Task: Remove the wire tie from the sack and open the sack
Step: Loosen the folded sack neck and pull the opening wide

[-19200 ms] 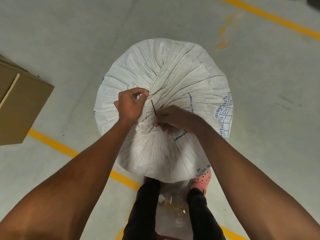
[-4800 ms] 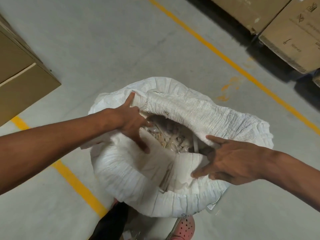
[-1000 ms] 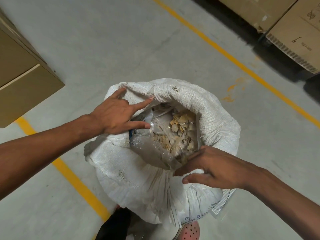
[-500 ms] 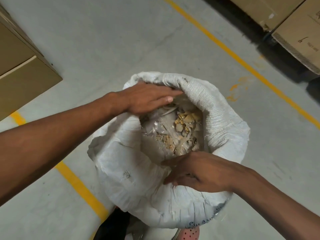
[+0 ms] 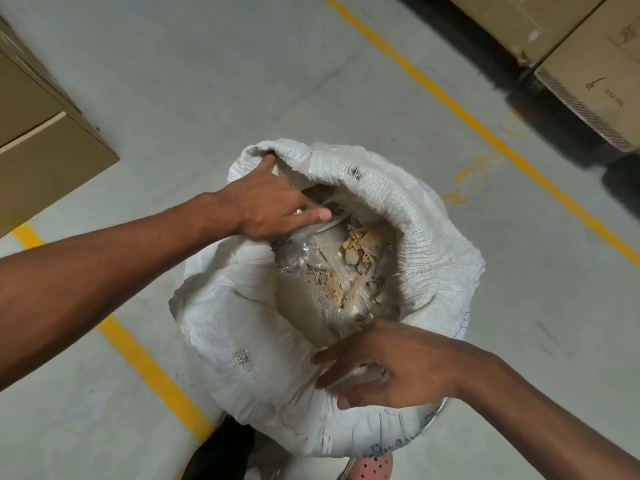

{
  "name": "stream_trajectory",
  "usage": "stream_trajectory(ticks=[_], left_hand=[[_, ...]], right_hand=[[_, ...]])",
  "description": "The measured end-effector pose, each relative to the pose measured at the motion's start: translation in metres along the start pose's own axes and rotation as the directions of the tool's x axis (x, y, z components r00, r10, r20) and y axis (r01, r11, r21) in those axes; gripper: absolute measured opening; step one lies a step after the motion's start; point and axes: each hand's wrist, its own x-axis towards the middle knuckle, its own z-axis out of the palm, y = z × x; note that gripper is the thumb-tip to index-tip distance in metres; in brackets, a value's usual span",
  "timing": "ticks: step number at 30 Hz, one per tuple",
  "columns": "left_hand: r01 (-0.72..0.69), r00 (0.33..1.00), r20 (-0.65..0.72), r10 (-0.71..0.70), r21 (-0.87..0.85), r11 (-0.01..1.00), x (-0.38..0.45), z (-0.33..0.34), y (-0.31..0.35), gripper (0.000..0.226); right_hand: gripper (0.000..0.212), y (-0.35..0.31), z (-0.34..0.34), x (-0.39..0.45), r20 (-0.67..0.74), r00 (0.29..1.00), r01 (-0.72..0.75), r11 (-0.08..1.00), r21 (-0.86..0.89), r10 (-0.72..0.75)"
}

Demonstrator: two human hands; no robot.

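Observation:
The white woven sack stands open on the floor, its mouth rolled down into a thick rim. Inside lies a clear plastic liner over pale tan scraps. My left hand rests on the far left rim, fingers spread, fingertips reaching over the liner. My right hand lies on the near rim with fingers apart, pressing the fabric. No wire tie is visible in either hand or on the sack.
Cardboard boxes stand at the left and at the top right. Yellow floor lines cross the grey concrete behind and left of the sack. My dark trouser leg and pink shoe are just below the sack.
My left hand slid from the far rim toward the left rim. My right hand moved slightly down along the near rim. The sack's mouth stays open.

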Motion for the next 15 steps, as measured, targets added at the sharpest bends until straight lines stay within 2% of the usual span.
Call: stream_trajectory(ticks=[2,7,15], left_hand=[[-0.045,0.998,0.048,0.04,0.112,0.993,-0.007,0.002,-0.003,0.1],[-0.091,0.981,0.19,0.043,0.251,0.964,-0.026,0.007,-0.017,0.091],[-0.087,0.982,0.184,0.045,0.227,0.97,-0.029,0.011,0.005,0.103]], right_hand=[[0.035,0.0,-0.006,-0.006,-0.013,1.0,-0.018,1.0,-0.017,0.018],[0.034,0.001,-0.015,-0.017,-0.014,0.999,-0.052,0.999,0.006,0.052],[0.029,0.002,-0.008,-0.01,-0.099,0.995,-0.031,0.999,0.024,0.033]])
